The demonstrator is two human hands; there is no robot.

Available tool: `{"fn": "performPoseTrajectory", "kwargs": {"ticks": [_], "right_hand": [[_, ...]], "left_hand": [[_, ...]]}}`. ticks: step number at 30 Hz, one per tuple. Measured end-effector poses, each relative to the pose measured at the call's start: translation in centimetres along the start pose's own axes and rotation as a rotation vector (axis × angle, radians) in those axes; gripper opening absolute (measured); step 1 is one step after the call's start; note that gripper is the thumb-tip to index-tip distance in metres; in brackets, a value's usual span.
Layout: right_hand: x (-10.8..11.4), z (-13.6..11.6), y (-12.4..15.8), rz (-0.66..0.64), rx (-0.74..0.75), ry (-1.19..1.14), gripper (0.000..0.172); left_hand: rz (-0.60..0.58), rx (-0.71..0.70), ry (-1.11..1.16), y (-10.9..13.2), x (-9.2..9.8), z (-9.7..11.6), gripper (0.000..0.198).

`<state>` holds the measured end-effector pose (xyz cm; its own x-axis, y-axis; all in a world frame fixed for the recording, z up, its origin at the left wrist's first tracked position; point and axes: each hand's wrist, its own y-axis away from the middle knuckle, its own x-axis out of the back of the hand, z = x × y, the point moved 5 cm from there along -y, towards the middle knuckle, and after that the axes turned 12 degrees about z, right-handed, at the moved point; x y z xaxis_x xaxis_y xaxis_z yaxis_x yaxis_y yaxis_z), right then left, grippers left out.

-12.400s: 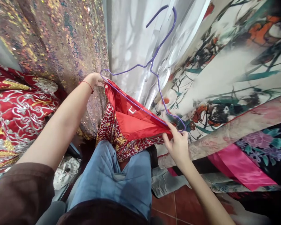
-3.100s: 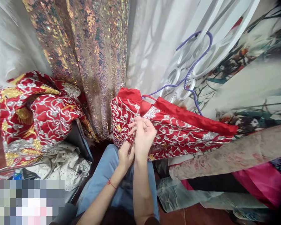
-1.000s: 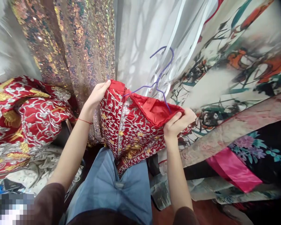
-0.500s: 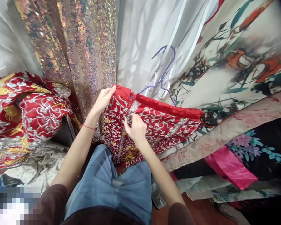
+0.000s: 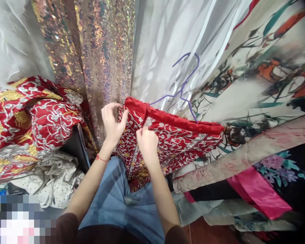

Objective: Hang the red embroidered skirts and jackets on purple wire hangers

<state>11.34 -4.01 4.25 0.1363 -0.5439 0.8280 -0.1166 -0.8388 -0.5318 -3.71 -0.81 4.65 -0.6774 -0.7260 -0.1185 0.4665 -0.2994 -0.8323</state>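
A red garment point(image 5: 183, 139) with silver and gold embroidery hangs on a purple wire hanger point(image 5: 185, 86) in front of me, above my knees in blue jeans. My left hand point(image 5: 112, 122), with a red thread at the wrist, touches the garment's left shoulder edge, thumb on the cloth and fingers loosely curled. My right hand point(image 5: 146, 142) is closed, pinching the front of the garment near the collar opening. What its fingertips hold there is hidden.
A sequined gold-brown fabric point(image 5: 91, 51) and a white sheer cloth point(image 5: 162, 44) hang behind. Floral printed fabrics point(image 5: 256, 84) and a pink satin piece point(image 5: 259, 193) lie at the right. Another red embroidered garment point(image 5: 30, 118) lies heaped at the left over white dotted cloth point(image 5: 53, 179).
My right hand left the garment's right end and came to the front near the collar. My left hand slid down from the shoulder top to its edge.
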Motion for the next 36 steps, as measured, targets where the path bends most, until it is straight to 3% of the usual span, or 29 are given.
{"fn": "performPoseTrajectory", "kwargs": {"ticks": [1, 2, 4, 6, 11, 16, 22, 27, 29, 31, 33, 36], "right_hand": [[0.1, -0.2, 0.1, -0.007, 0.047, 0.028, 0.03], [0.3, -0.4, 0.2, -0.005, 0.095, 0.051, 0.03], [0.9, -1.1, 0.5, 0.0, 0.213, 0.079, 0.027], [1.7, -1.8, 0.9, -0.015, 0.349, 0.104, 0.022], [3.4, -2.4, 1.5, -0.033, 0.528, 0.18, 0.021], [4.4, -2.0, -0.1, 0.071, 0.616, 0.185, 0.022], [6.3, -1.5, -3.1, 0.258, 0.579, 0.137, 0.031], [7.2, -2.9, -5.0, 0.359, 0.613, 0.031, 0.031], [7.1, -3.5, -6.8, 0.384, 0.534, 0.038, 0.032], [6.4, -3.8, -9.0, 0.311, 0.388, 0.093, 0.037], [5.2, -4.1, -10.8, 0.156, 0.254, 0.136, 0.042], [3.9, -4.7, -11.9, -0.039, 0.195, 0.087, 0.04]], "left_hand": [[0.017, -0.052, -0.044, 1.3, 0.6, 0.4, 0.016], [-0.048, -0.093, -0.059, 2.7, 0.8, 0.7, 0.012], [-0.276, -0.13, -0.061, 5.5, 0.1, 1.0, 0.009], [-0.416, -0.098, -0.061, 7.4, -0.6, 0.8, 0.007], [-0.448, -0.011, -0.026, 7.8, -1.6, 0.5, 0.022], [-0.525, 0.017, 0.072, 7.4, -1.7, 1.2, 0.018], [-0.566, 0.035, 0.065, 7.3, -1.3, 1.2, 0.029], [-0.574, 0.002, 0.038, 7.5, -0.9, 1.3, 0.027], [-0.572, -0.022, 0.03, 7.6, -0.9, 1.6, 0.026], [-0.561, -0.039, 0.011, 7.8, -1.0, 1.9, 0.026], [-0.559, -0.041, -0.006, 8.0, -1.1, 2.1, 0.027], [-0.578, -0.036, -0.016, 8.3, -1.4, 2.1, 0.026]]}}
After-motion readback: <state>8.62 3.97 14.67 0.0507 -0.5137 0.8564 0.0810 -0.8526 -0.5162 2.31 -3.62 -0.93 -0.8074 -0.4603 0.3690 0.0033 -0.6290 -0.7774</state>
